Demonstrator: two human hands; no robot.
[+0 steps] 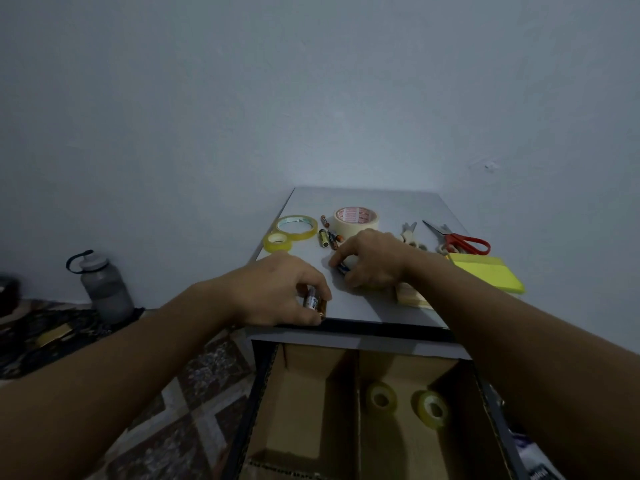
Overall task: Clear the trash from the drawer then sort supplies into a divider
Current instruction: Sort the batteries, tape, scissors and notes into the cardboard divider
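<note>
L grip [282, 289], R grip [369, 259] round batts [313, 302]

**Worktop** [367, 304]: smooth matt grey board with a dark band along the near edge.
**Divider** [308, 396]: plain brown cardboard, matt, with raw-cut edges.
**Small tape rolls** [371, 393] [420, 407], in the divider's right compartment: glossy, translucent yellowish plastic film.
**Large clear roll** [298, 237] and **small clear roll** [268, 244], by the worktop's left edge: the same glossy film.
**Masking tape** [353, 229], toward the far edge: cream paper, matt.
**Scissors** [465, 242], right edge: bright metal blades, glossy red plastic handles.
**Sticky notes** [488, 276]: matt yellow paper.
**Battery** [313, 302], near edge: shiny metallic wrap.
**Bottle** [105, 291], on the floor: grey translucent plastic.
</note>
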